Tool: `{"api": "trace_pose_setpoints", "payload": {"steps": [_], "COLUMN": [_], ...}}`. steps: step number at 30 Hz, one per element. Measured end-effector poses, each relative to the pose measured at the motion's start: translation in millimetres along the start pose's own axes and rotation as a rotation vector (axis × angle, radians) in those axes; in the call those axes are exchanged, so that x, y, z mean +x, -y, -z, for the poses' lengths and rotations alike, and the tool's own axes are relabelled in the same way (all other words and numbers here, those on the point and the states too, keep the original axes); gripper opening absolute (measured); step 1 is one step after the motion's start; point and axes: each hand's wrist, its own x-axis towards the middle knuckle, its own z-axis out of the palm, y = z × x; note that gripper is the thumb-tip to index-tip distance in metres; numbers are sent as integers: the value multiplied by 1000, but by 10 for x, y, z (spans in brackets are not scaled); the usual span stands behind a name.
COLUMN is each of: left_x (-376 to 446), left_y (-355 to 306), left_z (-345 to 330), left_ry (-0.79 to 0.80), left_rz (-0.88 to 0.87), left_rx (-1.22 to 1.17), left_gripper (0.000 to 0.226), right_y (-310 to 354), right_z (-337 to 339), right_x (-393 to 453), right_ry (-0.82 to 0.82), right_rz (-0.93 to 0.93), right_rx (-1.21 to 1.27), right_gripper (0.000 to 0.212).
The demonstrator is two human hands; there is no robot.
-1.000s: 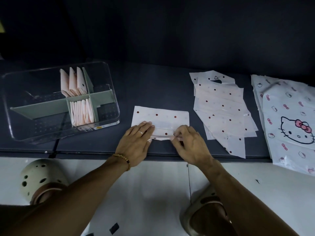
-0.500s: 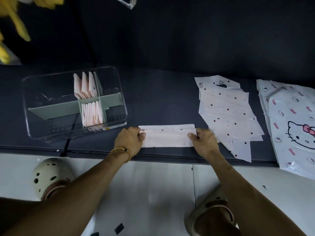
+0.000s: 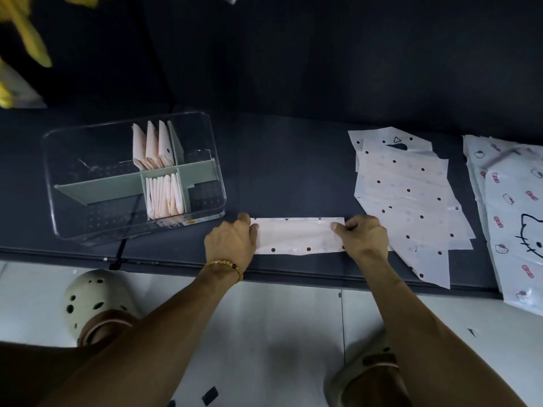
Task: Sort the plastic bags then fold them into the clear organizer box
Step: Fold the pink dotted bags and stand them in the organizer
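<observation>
1. The polka-dot plastic bag [image 3: 296, 237], folded into a long narrow strip, is laid flat near the front edge of the dark counter [image 3: 279, 171], just right of the clear organizer box [image 3: 132, 177].
2. Its left end is pinched by the left hand [image 3: 230, 240], with the fingers curled over the edge; a beaded bracelet [image 3: 227, 267] is worn on that wrist.
3. Its right end is pinched by the right hand [image 3: 363, 239], thumb on top.
4. Folded pink bags [image 3: 163, 196] are stood upright in the near middle compartment of the box, and more [image 3: 152, 145] in the far one.
5. A pile of unfolded polka-dot bags [image 3: 405, 195] is spread to the right, and cat-print bags [image 3: 517, 207] further right.
</observation>
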Motion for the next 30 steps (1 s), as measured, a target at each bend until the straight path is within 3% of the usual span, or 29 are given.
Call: {"api": "trace_pose_setpoints", "payload": {"steps": [3,6,8,10,12,15,16,18,20,25,30], "left_x": [-52,-62,-44,-20,-13,-25,-30,-39,-60,-52,-46], "left_y": [-60,-87,-25,85,148,123,107,99,92,99,122], "left_z": [54,-21,-99,-177,-250,-220,-211,-197,-175,-155,-191], "left_ry": [-104,-188,-52,92,98,55,16,-22,-12,-81,-69], "left_rz": [-15,-475,-691,-689,-674,-697,-707,-703,-697,-711,-705], "left_rx": [-89,-38,-21,15,2,-57,-82,-145,-161,-109,-80], "left_gripper": [22,26,35,48,51,49,47,48,52,45,46], "right_y": [9,-1,2,24,42,171,253,404,434,57,-366], "right_z": [-8,-20,-21,2,4,-150,-269,-520,-686,-510,-172], "right_x": [-9,-12,-15,-50,-119,-344,-435,-603,-686,-494,-259], "right_ry": [-18,-44,-42,-47,-146,-362,-346,-148,54,6,26], "right_rz": [6,14,23,25,67,486,643,829,800,861,797], "right_rx": [-25,-21,-26,-47,-116,-358,-350,-272,-239,-397,-489], "right_gripper": [31,30,30,29,28,37,42,51,58,53,58]}}
